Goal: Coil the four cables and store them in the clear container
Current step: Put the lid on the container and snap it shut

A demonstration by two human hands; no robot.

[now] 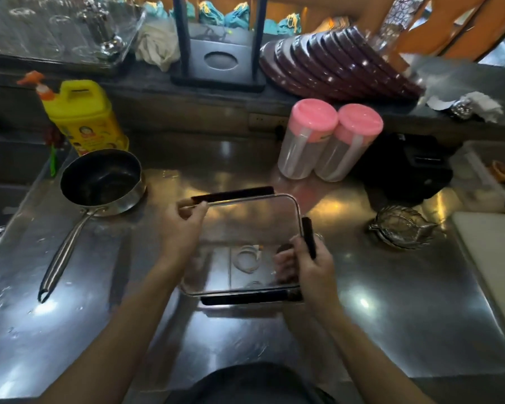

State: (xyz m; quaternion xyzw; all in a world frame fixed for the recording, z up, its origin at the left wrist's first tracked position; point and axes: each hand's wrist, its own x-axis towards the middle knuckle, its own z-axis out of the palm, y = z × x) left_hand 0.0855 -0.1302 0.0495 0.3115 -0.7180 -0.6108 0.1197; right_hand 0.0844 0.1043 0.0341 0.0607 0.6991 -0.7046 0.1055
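A clear rectangular container point(286, 199) with black clip flaps on its sides sits on the steel counter in front of me. Its rim looks tilted up at the far side; whether that is a lid I cannot tell. My left hand point(184, 228) pinches the far-left corner near a black flap. My right hand point(312, 266) grips the right side at another black flap. Through the clear plastic I see a pale coiled cable point(247, 259) on the bottom. A dark shape lies beside my right fingers; it is too blurred to name.
A black saucepan point(99, 179) with a long steel handle lies at the left. Behind it stands a yellow pump jug point(82, 118). Two pink-lidded jars point(327, 138) stand at the back right, a glass leaf dish point(400, 228) and a white board point(493, 258) at the right.
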